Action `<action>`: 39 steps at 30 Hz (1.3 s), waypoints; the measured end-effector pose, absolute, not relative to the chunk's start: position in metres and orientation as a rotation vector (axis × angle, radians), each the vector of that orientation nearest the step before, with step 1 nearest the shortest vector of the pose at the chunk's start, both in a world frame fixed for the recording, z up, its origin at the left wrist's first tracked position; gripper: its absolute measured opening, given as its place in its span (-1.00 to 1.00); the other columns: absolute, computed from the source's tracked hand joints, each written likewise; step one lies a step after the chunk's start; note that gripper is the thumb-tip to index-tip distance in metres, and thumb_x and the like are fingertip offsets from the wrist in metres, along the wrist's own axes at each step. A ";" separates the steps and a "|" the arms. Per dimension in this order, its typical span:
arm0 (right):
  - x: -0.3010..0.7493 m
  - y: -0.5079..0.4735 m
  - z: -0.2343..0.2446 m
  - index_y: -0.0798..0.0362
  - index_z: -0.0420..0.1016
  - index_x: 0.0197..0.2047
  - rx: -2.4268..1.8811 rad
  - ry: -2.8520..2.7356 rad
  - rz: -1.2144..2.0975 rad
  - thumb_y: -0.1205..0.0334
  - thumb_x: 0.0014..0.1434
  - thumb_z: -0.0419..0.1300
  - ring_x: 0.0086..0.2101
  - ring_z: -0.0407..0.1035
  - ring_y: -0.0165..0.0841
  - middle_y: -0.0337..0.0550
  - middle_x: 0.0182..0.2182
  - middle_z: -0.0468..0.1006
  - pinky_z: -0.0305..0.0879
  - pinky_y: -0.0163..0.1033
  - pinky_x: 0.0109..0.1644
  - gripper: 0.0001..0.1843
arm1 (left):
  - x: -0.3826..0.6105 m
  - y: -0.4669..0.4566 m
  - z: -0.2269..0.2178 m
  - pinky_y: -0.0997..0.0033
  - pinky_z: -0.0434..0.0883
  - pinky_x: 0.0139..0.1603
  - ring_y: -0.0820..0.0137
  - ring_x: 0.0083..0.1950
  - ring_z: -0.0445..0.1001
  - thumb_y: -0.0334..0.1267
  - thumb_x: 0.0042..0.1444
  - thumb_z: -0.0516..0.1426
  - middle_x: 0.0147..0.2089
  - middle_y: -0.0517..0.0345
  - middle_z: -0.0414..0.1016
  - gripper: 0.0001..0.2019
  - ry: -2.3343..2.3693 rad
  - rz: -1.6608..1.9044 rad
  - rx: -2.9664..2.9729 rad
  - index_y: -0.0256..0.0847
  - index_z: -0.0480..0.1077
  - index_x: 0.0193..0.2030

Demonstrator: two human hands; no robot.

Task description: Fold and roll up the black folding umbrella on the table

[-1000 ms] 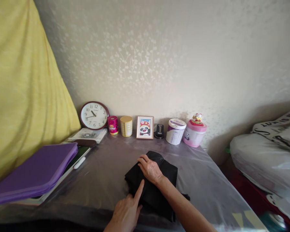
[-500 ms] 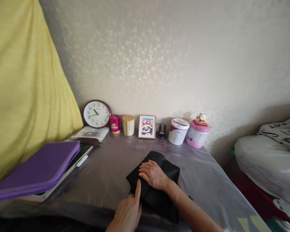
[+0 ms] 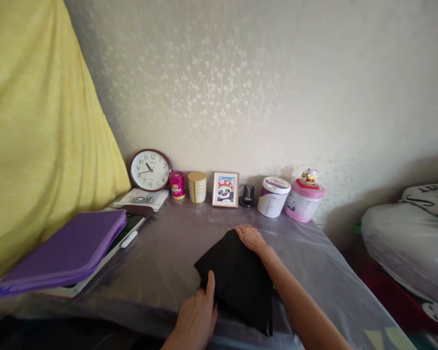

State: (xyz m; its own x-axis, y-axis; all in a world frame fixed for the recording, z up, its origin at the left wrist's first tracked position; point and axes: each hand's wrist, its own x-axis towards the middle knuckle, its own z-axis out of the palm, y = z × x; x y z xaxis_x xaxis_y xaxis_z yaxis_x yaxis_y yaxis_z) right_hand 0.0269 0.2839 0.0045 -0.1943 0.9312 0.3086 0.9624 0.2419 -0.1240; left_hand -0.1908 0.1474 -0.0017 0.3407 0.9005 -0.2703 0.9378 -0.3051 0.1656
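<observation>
A folded piece of black cloth (image 3: 237,277) with flat, angular panels lies on the near middle of the table. I cannot make out what kind of article it is. My left hand (image 3: 197,313) holds its near left edge, index finger stretched along the top and the other fingers curled in below. At the far corner, my right hand (image 3: 250,237) grips the edge, its fingertips partly hidden behind the fabric. The right forearm passes along the cloth's right side.
A purple folder (image 3: 63,250) lies on books at the left, near a yellow curtain (image 3: 54,112). Along the wall stand a clock (image 3: 150,170), a pink tin (image 3: 177,185), a cream tin (image 3: 197,187), a panda picture (image 3: 225,190), and two tubs (image 3: 273,198). Bagged goods (image 3: 394,243) sit at right.
My right hand has moved from the middle of the black cloth to its far corner. The top panel now lies flatter and smoother. My left hand stays at the near left edge.
</observation>
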 end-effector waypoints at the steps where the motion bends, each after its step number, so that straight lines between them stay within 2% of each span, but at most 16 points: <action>1: 0.034 0.282 0.005 0.02 0.46 -0.29 -1.780 -2.169 -0.154 0.25 0.24 -0.10 -0.25 0.41 -0.35 -0.13 -0.28 0.54 0.25 -0.25 -0.13 -0.69 | -0.191 0.148 -0.004 0.36 0.32 -0.26 0.26 -0.18 0.46 -0.33 0.14 -0.13 -0.15 -0.13 0.44 -0.40 1.646 -0.172 2.323 -0.31 -0.25 0.30; 5: 0.069 0.254 0.013 0.07 0.42 -0.19 -1.764 -1.838 -0.178 0.26 0.23 -0.13 -0.19 0.40 -0.33 -0.06 -0.22 0.51 0.28 -0.23 -0.09 -0.69 | -0.193 0.148 -0.014 0.38 0.31 -0.27 0.28 -0.21 0.46 -0.30 0.15 -0.15 -0.20 -0.06 0.46 -0.42 1.647 -0.095 2.352 -0.28 -0.25 0.31; 10: 0.095 0.185 0.017 0.03 0.39 -0.13 -1.646 -1.724 -0.107 0.21 0.20 -0.09 -0.27 0.44 -0.32 -0.10 -0.25 0.49 0.37 -0.21 -0.19 -0.71 | -0.196 0.147 -0.013 0.37 0.30 -0.26 0.28 -0.22 0.45 -0.26 0.18 -0.16 -0.22 -0.04 0.46 -0.44 1.630 -0.057 2.375 -0.29 -0.23 0.30; 16: 0.078 0.117 -0.004 -0.11 0.31 0.01 -1.495 -1.979 -0.111 0.32 0.19 -0.08 -0.04 0.33 -0.33 -0.12 0.05 0.32 0.35 -0.19 -0.03 -0.65 | -0.196 0.147 -0.009 0.38 0.30 -0.26 0.29 -0.22 0.46 -0.25 0.18 -0.16 -0.22 -0.04 0.47 -0.44 1.629 -0.078 2.380 -0.30 -0.23 0.30; 20: 0.067 0.104 -0.014 -0.13 0.25 0.07 -1.480 -2.066 -0.062 0.36 0.21 -0.12 0.01 0.28 -0.34 -0.12 0.14 0.21 0.35 -0.22 -0.01 -0.60 | -0.197 0.147 -0.006 0.37 0.30 -0.26 0.28 -0.22 0.46 -0.26 0.19 -0.16 -0.22 -0.04 0.47 -0.44 1.611 -0.070 2.386 -0.33 -0.23 0.30; 24: 0.063 0.107 -0.013 -0.09 0.30 0.02 -1.437 -2.102 -0.045 0.35 0.22 -0.11 -0.01 0.30 -0.34 -0.10 0.10 0.27 0.34 -0.24 0.00 -0.65 | -0.198 0.146 -0.004 0.38 0.30 -0.25 0.29 -0.21 0.46 -0.25 0.20 -0.16 -0.21 -0.04 0.48 -0.45 1.605 -0.070 2.388 -0.34 -0.23 0.30; 31: 0.058 0.119 0.003 -0.06 0.34 -0.17 -1.393 -2.045 0.008 0.29 0.24 -0.08 -0.15 0.38 -0.38 -0.11 -0.07 0.39 0.36 -0.28 -0.11 -0.80 | -0.198 0.147 -0.005 0.38 0.30 -0.25 0.29 -0.21 0.46 -0.23 0.19 -0.16 -0.22 -0.04 0.48 -0.44 1.604 -0.054 2.375 -0.33 -0.23 0.30; 39: 0.027 0.164 0.028 0.00 0.23 -0.15 -1.215 -1.952 0.007 0.32 0.25 -0.12 -0.10 0.31 -0.38 -0.06 -0.13 0.38 0.29 -0.23 -0.05 -0.83 | -0.198 0.147 -0.006 0.37 0.31 -0.22 0.29 -0.19 0.46 -0.25 0.19 -0.17 -0.19 -0.05 0.47 -0.44 1.593 -0.040 2.371 -0.34 -0.23 0.30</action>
